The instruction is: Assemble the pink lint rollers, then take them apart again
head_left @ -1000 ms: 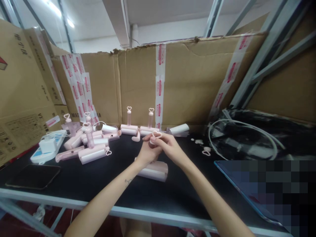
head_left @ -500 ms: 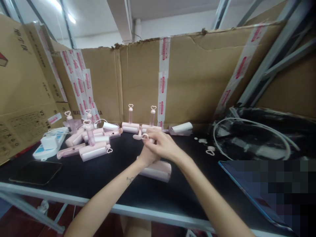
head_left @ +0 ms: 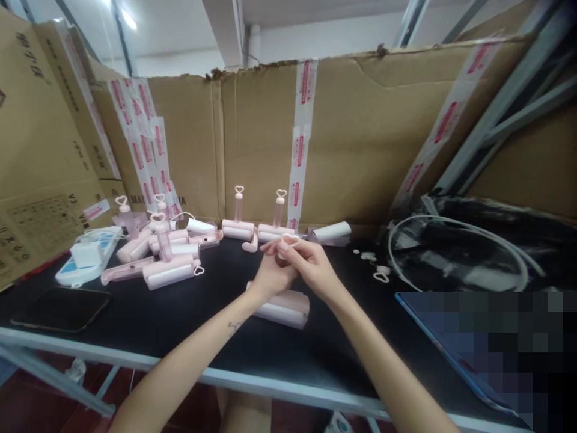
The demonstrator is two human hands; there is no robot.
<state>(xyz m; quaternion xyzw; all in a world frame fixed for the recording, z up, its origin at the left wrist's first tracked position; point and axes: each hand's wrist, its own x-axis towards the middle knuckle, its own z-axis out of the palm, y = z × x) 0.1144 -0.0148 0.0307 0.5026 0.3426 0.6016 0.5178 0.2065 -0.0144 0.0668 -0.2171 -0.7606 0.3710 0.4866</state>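
In front of me my left hand point(head_left: 273, 278) is closed round a small pale pink piece with a heart-shaped loop point(head_left: 292, 238); most of it is hidden by fingers. My right hand point(head_left: 312, 263) pinches the same piece from above, near the loop. Below both hands a pink and white cylinder point(head_left: 283, 309) lies on the black tabletop point(head_left: 216, 337). Behind them stand two pink and white cylinders point(head_left: 237, 229) with clear tubes and heart tops upright on them. A small pink part point(head_left: 250, 240) sits just left of my fingers.
Several similar pink units point(head_left: 167, 275) are heaped at left, near a power strip point(head_left: 90, 264) and a dark phone point(head_left: 61, 308). On the right are a loose heart piece point(head_left: 381, 274), a coiled white cable point(head_left: 460, 218) and a blue-edged tablet-like object point(head_left: 433, 337). Cardboard point(head_left: 360, 138) walls the back.
Both hands have shifted slightly right with the heart-loop piece, and the right fingers have changed their grip at its top. The view has tilted a little; the objects on the table stay put.
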